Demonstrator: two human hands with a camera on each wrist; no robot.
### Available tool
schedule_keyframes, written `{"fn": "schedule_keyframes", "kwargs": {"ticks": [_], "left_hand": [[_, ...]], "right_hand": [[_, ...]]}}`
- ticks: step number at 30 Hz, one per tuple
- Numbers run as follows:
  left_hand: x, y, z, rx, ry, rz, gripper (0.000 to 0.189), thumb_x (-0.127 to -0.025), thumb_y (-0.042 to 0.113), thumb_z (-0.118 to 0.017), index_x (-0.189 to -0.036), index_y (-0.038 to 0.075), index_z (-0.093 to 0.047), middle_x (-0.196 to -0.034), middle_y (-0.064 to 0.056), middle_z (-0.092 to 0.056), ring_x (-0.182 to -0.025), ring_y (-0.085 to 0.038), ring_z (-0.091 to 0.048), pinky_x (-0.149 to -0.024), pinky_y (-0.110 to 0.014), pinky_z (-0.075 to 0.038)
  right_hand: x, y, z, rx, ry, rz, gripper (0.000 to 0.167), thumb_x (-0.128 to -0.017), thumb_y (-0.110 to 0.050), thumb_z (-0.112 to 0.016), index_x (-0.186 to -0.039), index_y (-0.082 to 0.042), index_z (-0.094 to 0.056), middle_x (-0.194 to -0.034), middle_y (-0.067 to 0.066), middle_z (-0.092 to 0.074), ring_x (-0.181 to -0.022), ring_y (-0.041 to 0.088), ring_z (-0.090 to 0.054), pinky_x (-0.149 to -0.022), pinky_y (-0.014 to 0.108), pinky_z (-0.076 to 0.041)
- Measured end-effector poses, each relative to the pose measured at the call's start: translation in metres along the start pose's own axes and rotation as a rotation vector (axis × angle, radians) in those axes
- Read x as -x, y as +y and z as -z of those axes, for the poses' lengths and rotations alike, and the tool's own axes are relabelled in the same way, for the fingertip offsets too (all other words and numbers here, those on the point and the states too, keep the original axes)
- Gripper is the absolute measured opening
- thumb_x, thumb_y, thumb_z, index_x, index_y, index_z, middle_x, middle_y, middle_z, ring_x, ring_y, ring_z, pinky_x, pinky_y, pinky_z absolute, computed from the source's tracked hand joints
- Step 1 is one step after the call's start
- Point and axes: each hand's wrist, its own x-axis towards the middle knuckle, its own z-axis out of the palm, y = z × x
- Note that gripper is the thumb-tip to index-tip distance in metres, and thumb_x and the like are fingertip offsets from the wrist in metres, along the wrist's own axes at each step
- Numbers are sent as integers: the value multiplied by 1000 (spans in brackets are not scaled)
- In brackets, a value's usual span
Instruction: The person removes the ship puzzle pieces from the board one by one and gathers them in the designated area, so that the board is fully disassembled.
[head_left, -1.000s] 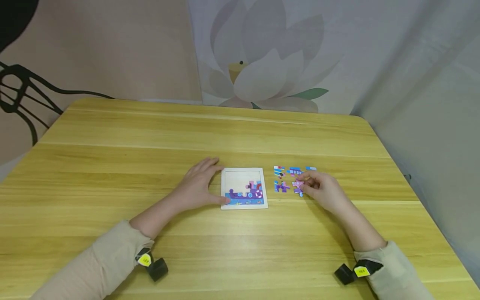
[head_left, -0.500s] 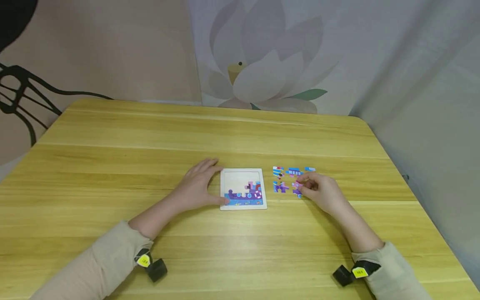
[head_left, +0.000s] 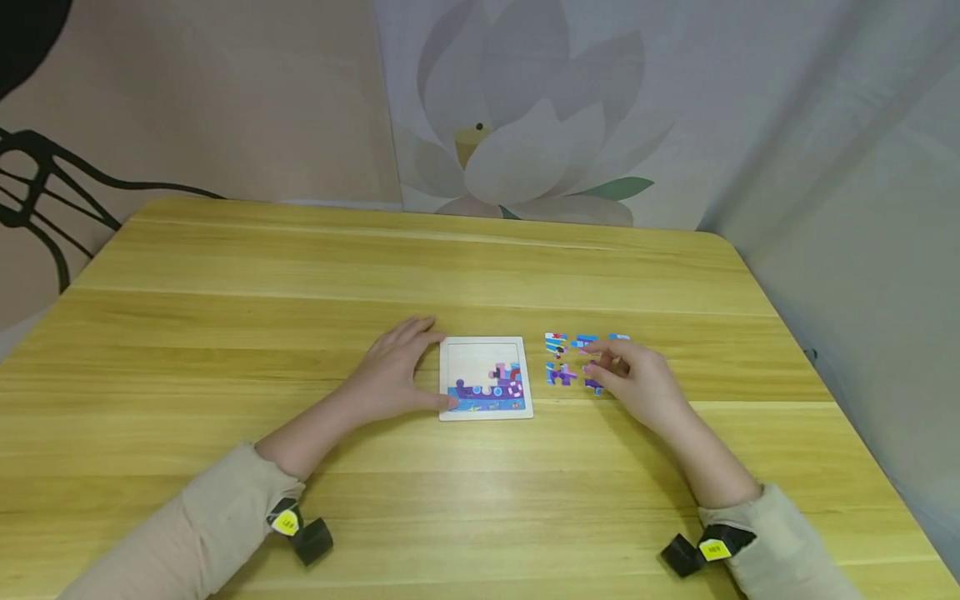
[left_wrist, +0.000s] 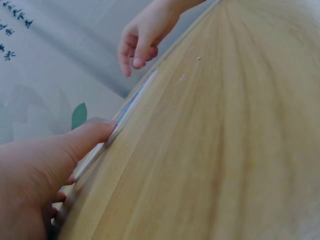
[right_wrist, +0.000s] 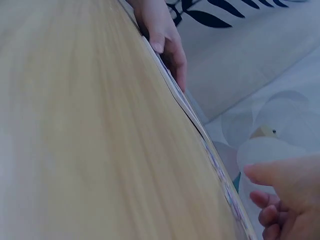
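The tray (head_left: 468,358) is set on the worktop (head_left: 450,508), well in from its far edge and nearer the right edge than the left. Its near side and part of its right are filled with fitted pieces (head_left: 483,400). Its left edge is spanned by the left hand (head_left: 390,379), the thumb laid on the near corner, the fingers loosely extended. Right of it, loose pieces (head_left: 560,375) are laid in two rows, some perhaps hidden beneath the right hand (head_left: 645,379), whose thumb and forefinger are parted, nothing seemingly grasped. Both arms are covered by beige sleeves (head_left: 191,525).
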Motion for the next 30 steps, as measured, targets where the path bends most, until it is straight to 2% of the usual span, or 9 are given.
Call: {"fn": "schedule_keyframes", "kwargs": {"ticks": [4,10,14,21,26,30], "left_hand": [[1,0,0,1,0,2,101,-68,59,-78,-146,7,-39,-157,-12,-18,-144,-33,-7,-112,-55,-7],[1,0,0,5,-1,-2,101,-68,60,-77,-146,7,-38,-157,-12,-18,-144,-32,-7,-113,-54,-7],[1,-1,0,5,0,-4,102,-68,60,-77,-146,7,-38,-157,-12,-18,-144,-32,-7,-113,-54,-6],[0,-1,-1,0,3,-9,102,-68,61,-76,-146,7,-39,-157,-13,-18,-144,-33,-7,-112,-55,-8],[0,-2,-1,-7,3,-9,102,-68,62,-76,-146,7,-39,-157,-13,-18,-144,-33,-7,-112,-56,-9],[0,-2,-1,-7,3,-11,102,-69,61,-76,-146,7,-38,-157,-13,-18,-143,-33,-7,-112,-55,-8]], "right_hand": [[-2,-12,-6,-44,21,29,24,-85,-9,-74,-108,-5,-71,-78,-1,-56,-55,13,-40,-48,23,-35],[-5,-24,-18,-61,18,64,23,-82,-9,-77,-104,-6,-72,-78,-3,-56,-66,16,-45,-57,25,-39],[-7,-32,-24,-75,-7,75,26,-81,-11,-77,-106,-5,-72,-80,-3,-57,-66,16,-45,-57,26,-40],[-13,-42,-32,-27,-60,70,34,-82,-18,-78,-113,-7,-70,-86,1,-59,-65,15,-44,-56,28,-39],[-17,-47,-37,-23,-103,71,34,-82,-20,-78,-113,-10,-71,-92,2,-62,-70,15,-48,-60,30,-43],[-21,-50,-41,6,-123,84,34,-82,-21,-78,-113,-11,-71,-91,0,-62,-77,16,-51,-65,32,-43]]}}
